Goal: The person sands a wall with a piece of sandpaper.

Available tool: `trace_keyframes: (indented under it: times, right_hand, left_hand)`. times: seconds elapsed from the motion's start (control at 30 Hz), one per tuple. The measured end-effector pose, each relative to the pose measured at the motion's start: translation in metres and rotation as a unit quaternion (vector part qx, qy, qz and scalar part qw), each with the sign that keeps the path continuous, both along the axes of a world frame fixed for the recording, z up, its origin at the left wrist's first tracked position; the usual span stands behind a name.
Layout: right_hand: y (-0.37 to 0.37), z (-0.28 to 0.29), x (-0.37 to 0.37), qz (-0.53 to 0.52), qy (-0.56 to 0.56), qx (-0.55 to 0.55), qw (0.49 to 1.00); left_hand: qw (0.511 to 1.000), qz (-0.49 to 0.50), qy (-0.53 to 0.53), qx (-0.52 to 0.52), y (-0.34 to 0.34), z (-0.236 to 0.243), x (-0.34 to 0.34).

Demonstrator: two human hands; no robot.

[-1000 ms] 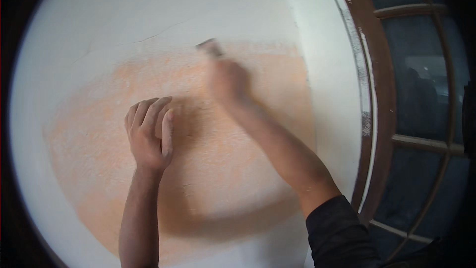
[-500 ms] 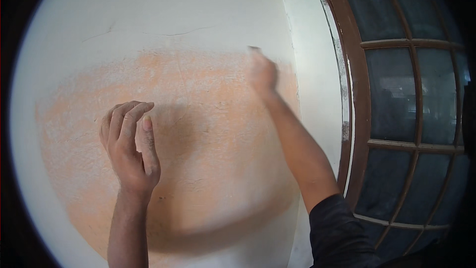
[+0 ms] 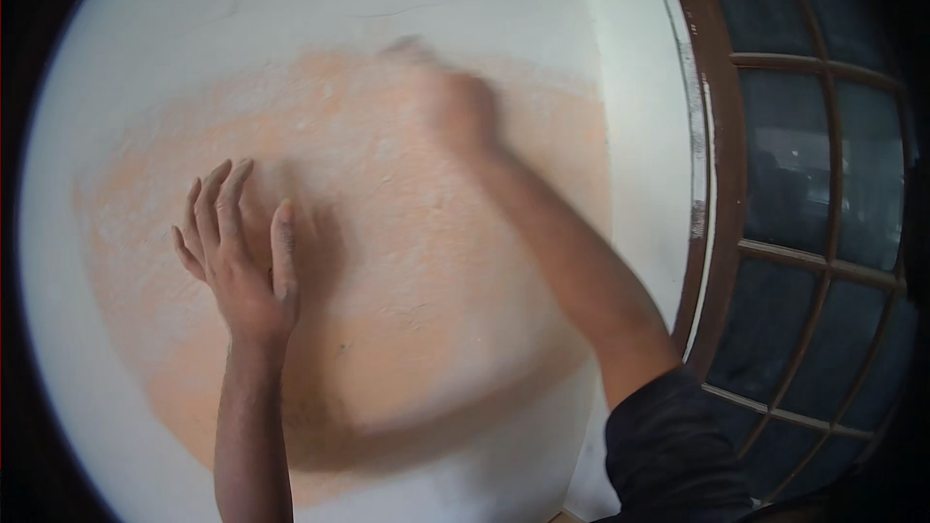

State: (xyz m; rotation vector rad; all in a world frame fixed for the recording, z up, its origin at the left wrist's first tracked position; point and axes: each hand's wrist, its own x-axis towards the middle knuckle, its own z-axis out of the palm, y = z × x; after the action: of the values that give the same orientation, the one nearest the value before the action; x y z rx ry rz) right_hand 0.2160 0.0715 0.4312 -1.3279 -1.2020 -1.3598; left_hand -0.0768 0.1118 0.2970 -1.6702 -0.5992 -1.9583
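A white wall (image 3: 291, 0) fills most of the view, with a large rough patch (image 3: 407, 223) where orange shows through a chalky surface. My left hand (image 3: 239, 261) is raised by the left part of this patch, its fingers spread and holding nothing. Whether its fingertips touch the wall I cannot tell. My right hand (image 3: 465, 111), smeared by motion, is closed at the patch's upper edge. A thin grey thing (image 3: 405, 45) sticks out beyond its fingers, too blurred to name.
To the right, a pale wall strip (image 3: 644, 155) meets the wall at a corner. Beyond it stands a brown wooden frame (image 3: 719, 136) with chipped paint at its edge and several dark glass panes (image 3: 790, 160). A fine crack (image 3: 397, 13) runs above the patch.
My right hand has swept left across the upper patch with the thin grey thing. My left hand's fingers have straightened and spread. The view has shifted, moving the window rightward.
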Motion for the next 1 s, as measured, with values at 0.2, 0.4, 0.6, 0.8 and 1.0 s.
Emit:
trace_keyframes:
  times: [0.2, 0.4, 0.6, 0.8, 1.0]
  right_hand:
    - [-0.051, 0.0, 0.098, -0.043, 0.011, 0.107, 0.993]
    - [0.015, 0.011, -0.057, 0.007, -0.223, 0.085, 0.971]
    - [0.047, 0.015, -0.277, -0.044, -0.397, -0.03, 0.916]
    - [0.067, 0.017, -0.374, 0.045, -0.39, -0.121, 0.912]
    - [0.062, 0.025, -0.328, 0.1, -0.329, -0.102, 0.933]
  left_hand:
    - [0.998, 0.065, 0.026, 0.012, -0.012, -0.016, -0.063]
    - [0.998, 0.066, -0.009, 0.022, 0.033, -0.007, -0.083]
    - [0.991, 0.134, -0.003, 0.005, 0.048, -0.024, -0.112]
    - [0.994, 0.097, -0.046, 0.026, 0.052, -0.023, -0.126]
    - [0.986, 0.162, -0.014, -0.024, 0.065, -0.029, -0.142]
